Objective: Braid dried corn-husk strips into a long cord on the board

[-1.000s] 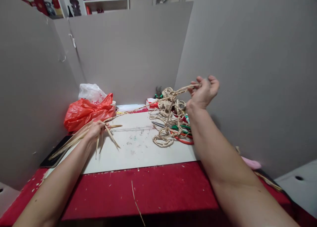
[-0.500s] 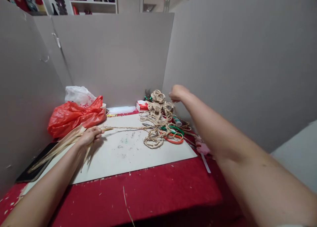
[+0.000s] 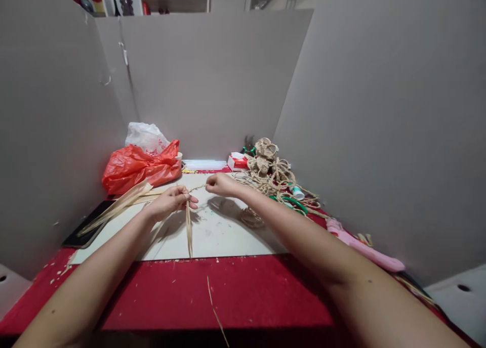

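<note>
Over the white board (image 3: 224, 236), my left hand (image 3: 172, 202) pinches dry pale fibre strips (image 3: 189, 231) where they meet a thin twisted cord (image 3: 196, 188). Some strips hang down below the fingers. My right hand (image 3: 222, 185) is closed on the same cord, a short distance to the right. A heap of coiled twisted rope (image 3: 266, 161) lies behind and to the right of my right hand. More flat fibre strips (image 3: 117, 206) spread on the left, across a dark flat device (image 3: 87, 226).
Red plastic bag (image 3: 140, 171) and white bag (image 3: 146, 137) at back left. Tissue box (image 3: 237, 162), green-handled scissors (image 3: 292, 202), white bottle (image 3: 297, 192) and pink glue gun (image 3: 364, 249) on the right. Grey partitions (image 3: 205, 85) surround the red cloth (image 3: 235, 292).
My right hand has come down and left from near the right partition to the cord beside my left hand. The view has shifted, and more of the pink glue gun shows.
</note>
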Motion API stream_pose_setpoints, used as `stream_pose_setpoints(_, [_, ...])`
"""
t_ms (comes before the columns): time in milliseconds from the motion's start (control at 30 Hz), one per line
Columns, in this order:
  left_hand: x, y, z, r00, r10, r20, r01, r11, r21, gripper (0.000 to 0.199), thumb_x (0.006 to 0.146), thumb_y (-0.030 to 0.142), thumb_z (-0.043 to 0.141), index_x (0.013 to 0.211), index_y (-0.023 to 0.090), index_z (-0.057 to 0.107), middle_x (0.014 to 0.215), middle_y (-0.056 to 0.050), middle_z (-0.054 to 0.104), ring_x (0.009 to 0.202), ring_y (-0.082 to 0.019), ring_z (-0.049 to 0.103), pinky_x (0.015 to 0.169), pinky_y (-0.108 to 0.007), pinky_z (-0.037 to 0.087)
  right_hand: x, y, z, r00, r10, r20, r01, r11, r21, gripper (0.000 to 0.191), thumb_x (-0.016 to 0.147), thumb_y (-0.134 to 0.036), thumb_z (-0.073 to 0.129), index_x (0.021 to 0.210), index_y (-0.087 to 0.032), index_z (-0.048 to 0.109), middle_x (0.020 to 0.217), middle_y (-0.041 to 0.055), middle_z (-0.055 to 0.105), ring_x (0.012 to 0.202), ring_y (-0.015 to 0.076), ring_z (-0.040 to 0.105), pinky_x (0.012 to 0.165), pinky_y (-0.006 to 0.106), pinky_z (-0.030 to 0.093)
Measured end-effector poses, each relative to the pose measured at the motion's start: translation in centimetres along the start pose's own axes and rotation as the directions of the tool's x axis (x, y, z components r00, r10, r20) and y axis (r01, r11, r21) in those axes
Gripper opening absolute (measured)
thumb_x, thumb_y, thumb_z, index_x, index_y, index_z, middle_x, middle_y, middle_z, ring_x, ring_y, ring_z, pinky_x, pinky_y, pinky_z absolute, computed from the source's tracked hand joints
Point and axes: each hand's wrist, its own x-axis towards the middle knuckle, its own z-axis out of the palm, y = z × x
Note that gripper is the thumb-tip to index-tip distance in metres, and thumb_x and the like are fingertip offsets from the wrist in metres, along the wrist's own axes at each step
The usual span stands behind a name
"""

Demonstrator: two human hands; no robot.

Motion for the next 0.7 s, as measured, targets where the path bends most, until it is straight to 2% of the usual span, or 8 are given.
stream_pose_setpoints(100, [0.3,-0.9,0.7,0.999,0.008,0.037,-0.006,0.999,-0.033,0.026,0.073,0.029,0.068,0.072,0.016,0.045,0.091,-0.011,0.068,0.076,-0.018,0.065,0.069,-0.031,0.047,0.2,-1.2,-0.5,0.996,0.035,-0.087,-0.021,0.987,0.157,0.011,0.067,-0.023,0.051,0.06,-0.015,0.053,0.047,-0.004,0.045,0.045,0.008,0.038,0.045,0.021,0.03])
stream_pose_setpoints(267, [0.5,-2.0,3.1,0.996,0.064,0.065,-0.061,0.997,-0.045,0.024,0.072,0.031,0.067,0.081,0.016,0.05,0.098,-0.01,0.064,0.075,-0.016,0.064,0.068,-0.03,0.047,-0.9,-4.2,1.3,0.998,0.024,-0.053,0.002,0.897,0.442,0.007,0.066,-0.023,0.044,0.063,-0.017,0.048,0.051,-0.0034,0.045,0.043,0.0081,0.038,0.043,0.021,0.033])
stream_pose_setpoints(333, [0.5,-2.1,3.8,0.992,0.12,0.026,-0.12,0.993,-0.021,0.023,0.073,0.031,0.065,0.084,0.017,0.051,0.094,-0.007,0.062,0.076,-0.017,0.064,0.067,-0.029,0.046,-1.4,-4.7,1.9,0.998,0.062,-0.012,-0.037,0.729,0.683,0.003,0.062,-0.019,0.047,0.062,-0.017,0.048,0.053,-0.0031,0.047,0.043,0.0079,0.039,0.042,0.02,0.033])
stream_pose_setpoints(433, [0.6,-2.3,4.1,0.961,0.267,-0.071,-0.261,0.962,0.076,0.017,0.078,0.031,0.056,0.078,0.018,0.046,0.086,-0.003,0.06,0.082,-0.017,0.063,0.067,-0.027,0.047,-1.9,-4.6,1.8,0.987,0.147,0.066,-0.118,0.376,0.919,0.003,0.059,-0.017,0.052,0.059,-0.016,0.049,0.052,-0.0022,0.05,0.043,0.0078,0.041,0.042,0.02,0.033])
stream_pose_setpoints(500, [0.7,-2.4,4.0,0.905,0.403,-0.137,-0.367,0.902,0.228,0.013,0.082,0.029,0.05,0.077,0.019,0.044,0.089,-0.005,0.061,0.09,-0.019,0.062,0.072,-0.029,0.048,-2.1,-4.4,1.3,0.976,0.192,0.099,-0.153,0.291,0.945,0.007,0.061,-0.019,0.052,0.057,-0.016,0.047,0.051,-0.0017,0.05,0.042,0.0073,0.041,0.041,0.019,0.032])
stream_pose_setpoints(567, [0.8,-2.5,3.7,0.814,0.558,-0.161,-0.441,0.775,0.453,0.01,0.084,0.026,0.047,0.077,0.019,0.045,0.103,-0.01,0.062,0.106,-0.022,0.057,0.085,-0.035,0.046,-2.4,-4.1,0.9,0.963,0.231,0.14,-0.194,0.23,0.954,0.012,0.063,-0.021,0.05,0.055,-0.017,0.042,0.05,-0.0021,0.049,0.042,0.0061,0.041,0.041,0.018,0.032])
stream_pose_setpoints(633, [0.7,-2.6,3.4,0.714,0.69,-0.115,-0.472,0.597,0.649,0.009,0.085,0.023,0.045,0.078,0.018,0.046,0.12,-0.015,0.057,0.122,-0.023,0.047,0.096,-0.04,0.04,-2.8,-3.8,0.8,0.943,0.271,0.195,-0.242,0.152,0.958,0.016,0.064,-0.021,0.049,0.055,-0.017,0.037,0.049,-0.0032,0.047,0.04,0.0046,0.039,0.04,0.016,0.03])
stream_pose_setpoints(700, [0.5,-2.8,3.2,0.64,0.767,-0.031,-0.49,0.44,0.753,0.008,0.087,0.02,0.043,0.081,0.018,0.048,0.13,-0.018,0.052,0.127,-0.022,0.043,0.1,-0.041,0.038,-3.2,-3.5,1.0,0.917,0.305,0.257,-0.294,0.083,0.952,0.015,0.066,-0.021,0.048,0.057,-0.017,0.036,0.047,-0.0041,0.046,0.036,0.0039,0.035,0.038,0.016,0.027])
